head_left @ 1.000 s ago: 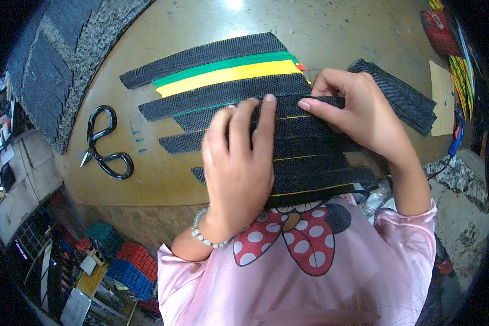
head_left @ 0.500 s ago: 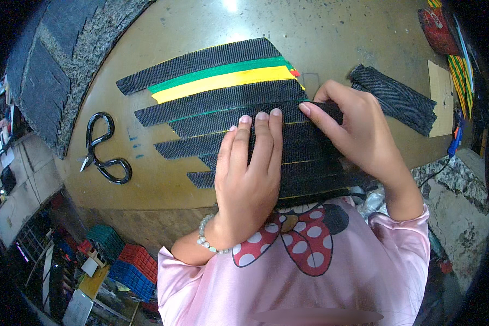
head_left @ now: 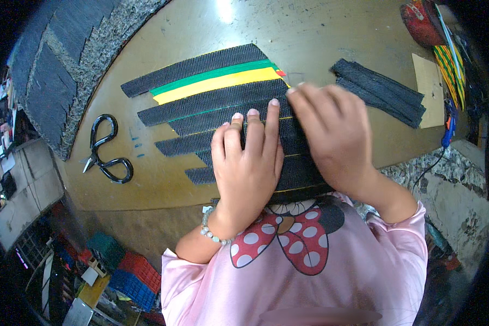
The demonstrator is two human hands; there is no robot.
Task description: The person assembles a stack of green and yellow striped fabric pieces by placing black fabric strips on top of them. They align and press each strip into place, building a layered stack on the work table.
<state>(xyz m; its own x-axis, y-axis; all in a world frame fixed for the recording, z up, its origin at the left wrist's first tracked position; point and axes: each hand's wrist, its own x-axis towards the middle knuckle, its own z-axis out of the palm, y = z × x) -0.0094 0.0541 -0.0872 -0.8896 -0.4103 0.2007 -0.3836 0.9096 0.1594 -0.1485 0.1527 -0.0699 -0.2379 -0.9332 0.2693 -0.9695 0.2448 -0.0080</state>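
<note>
Flat on a row of overlapping black woven strips (head_left: 195, 68) lies my left hand (head_left: 247, 157), its fingers stretched out and slightly apart. A green strip (head_left: 214, 76) and a yellow strip (head_left: 217, 87) show between the black ones near the far side. Over the right ends of the strips is my right hand (head_left: 337, 141), blurred, with its fingers bent and close together; its thumb and whatever lies under it are hidden. The nearest strips run up against the front of my shirt. Black-handled scissors (head_left: 95, 146) rest on the table left of the strips.
A brown table (head_left: 163, 190) carries everything. To the right lie a small stack of black strips (head_left: 377, 92) and a piece of cardboard (head_left: 430, 98), with a red object (head_left: 424, 24) beyond. Dark ragged-edged sheets (head_left: 49, 81) are at the far left. Stacked plastic crates (head_left: 138, 271) stand at lower left.
My right hand has come left and inward over the strips' right ends; its earlier thumb-and-finger hold on a strip end no longer shows. My left hand stays on the strips, fingers spread slightly wider.
</note>
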